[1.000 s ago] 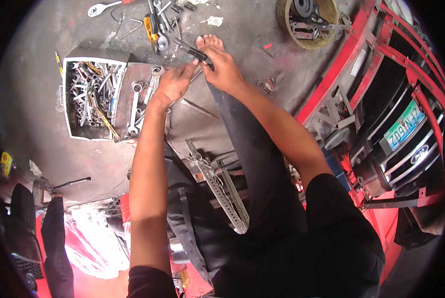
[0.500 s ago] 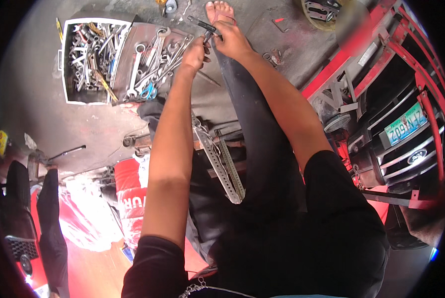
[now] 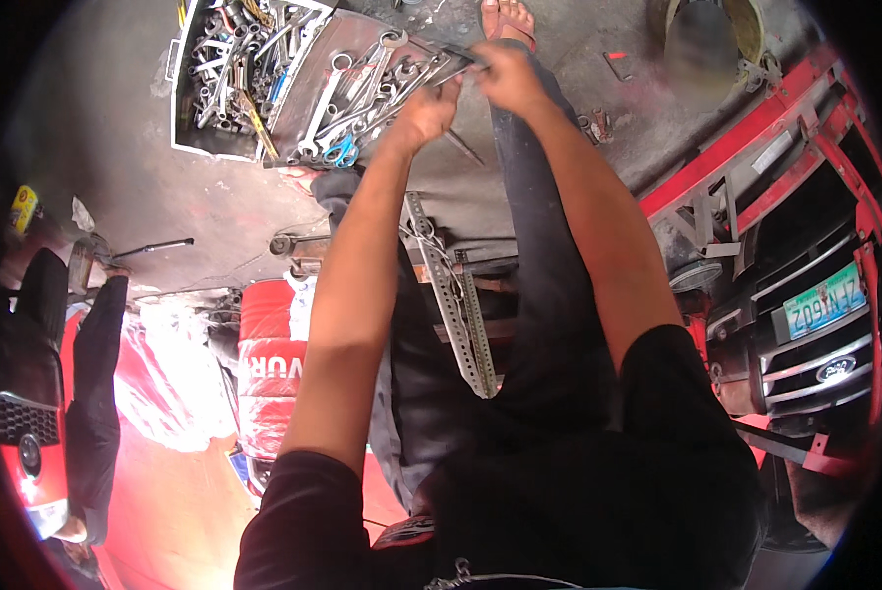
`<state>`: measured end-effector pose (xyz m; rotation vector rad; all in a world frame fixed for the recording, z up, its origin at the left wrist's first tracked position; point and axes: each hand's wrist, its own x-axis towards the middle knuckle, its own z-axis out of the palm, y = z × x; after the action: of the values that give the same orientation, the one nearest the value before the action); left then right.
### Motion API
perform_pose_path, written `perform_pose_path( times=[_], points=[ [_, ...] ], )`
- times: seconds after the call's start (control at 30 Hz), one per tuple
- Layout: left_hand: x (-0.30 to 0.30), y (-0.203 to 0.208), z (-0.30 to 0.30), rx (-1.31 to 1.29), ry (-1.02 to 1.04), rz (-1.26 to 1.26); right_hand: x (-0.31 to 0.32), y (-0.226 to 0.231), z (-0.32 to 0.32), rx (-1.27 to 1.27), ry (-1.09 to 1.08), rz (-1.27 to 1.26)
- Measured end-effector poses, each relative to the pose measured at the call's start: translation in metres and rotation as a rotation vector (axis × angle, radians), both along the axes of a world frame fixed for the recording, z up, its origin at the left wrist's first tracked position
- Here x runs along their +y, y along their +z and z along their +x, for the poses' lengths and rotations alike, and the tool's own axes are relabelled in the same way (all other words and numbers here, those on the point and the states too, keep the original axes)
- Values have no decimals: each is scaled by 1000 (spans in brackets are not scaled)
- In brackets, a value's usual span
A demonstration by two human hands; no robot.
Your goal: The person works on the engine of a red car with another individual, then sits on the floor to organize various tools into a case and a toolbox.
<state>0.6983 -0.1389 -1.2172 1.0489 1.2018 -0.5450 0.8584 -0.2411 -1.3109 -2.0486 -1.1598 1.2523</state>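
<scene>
Both hands are out in front of me, close together, above the floor between the tool box and my bare foot. My right hand (image 3: pixel 510 79) is wrapped round a dark bar-shaped tool (image 3: pixel 457 55) that points left; its exact kind is blurred. Just left of it and slightly nearer, my left hand (image 3: pixel 428 115) is closed, its fingertips near the underside of that tool; what they pinch is too blurred to make out. Beneath and left of my hands, several combination wrenches (image 3: pixel 326 103) lie on a dark tray (image 3: pixel 298 77), along with blue-handled scissors (image 3: pixel 341 150).
A white-rimmed tool box (image 3: pixel 214 153) full of sockets and wrenches adjoins the tray. A perforated metal bar (image 3: pixel 451 295) lies between my legs. Red metal frames (image 3: pixel 697 172) and a vehicle front (image 3: pixel 824 344) stand at right. A round container (image 3: pixel 751 25) is at far right.
The view has shifted, so the tool box appears farther right and higher. My hands have come slightly nearer to me, and the dark tool is now less spread out and more blurred.
</scene>
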Motion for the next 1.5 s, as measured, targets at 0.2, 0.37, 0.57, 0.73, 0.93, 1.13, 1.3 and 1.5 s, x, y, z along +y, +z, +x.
perform_pose_path(
  times=[0.2, 0.37, 0.57, 0.73, 0.93, 1.13, 1.3, 1.5],
  points=[
    [-68, -14, -166, 302, 34, 332, -15, -15, 129, -475, -189, -76],
    [-4, -51, -229, 638, -193, 446, 16, -11, 138, -336, 20, -114],
    [4, -76, -233, 658, 16, 687, 41, -24, 79, -286, -354, -357],
    [-7, -48, -117, 128, 559, 362, 40, 27, -14, -15, -159, -139],
    [16, -37, -55, -85, 1304, -195, 69, 134, -78, 246, 150, -47],
    [42, -55, -63, -263, 1276, -281, 101, 111, -42, 138, 550, -21],
    [86, -103, -44, 152, 627, 100, 106, 7, -14, 280, 134, -138],
    [98, -92, -42, 211, 575, 222, 88, -102, 23, 0, -511, -438]
  ],
)
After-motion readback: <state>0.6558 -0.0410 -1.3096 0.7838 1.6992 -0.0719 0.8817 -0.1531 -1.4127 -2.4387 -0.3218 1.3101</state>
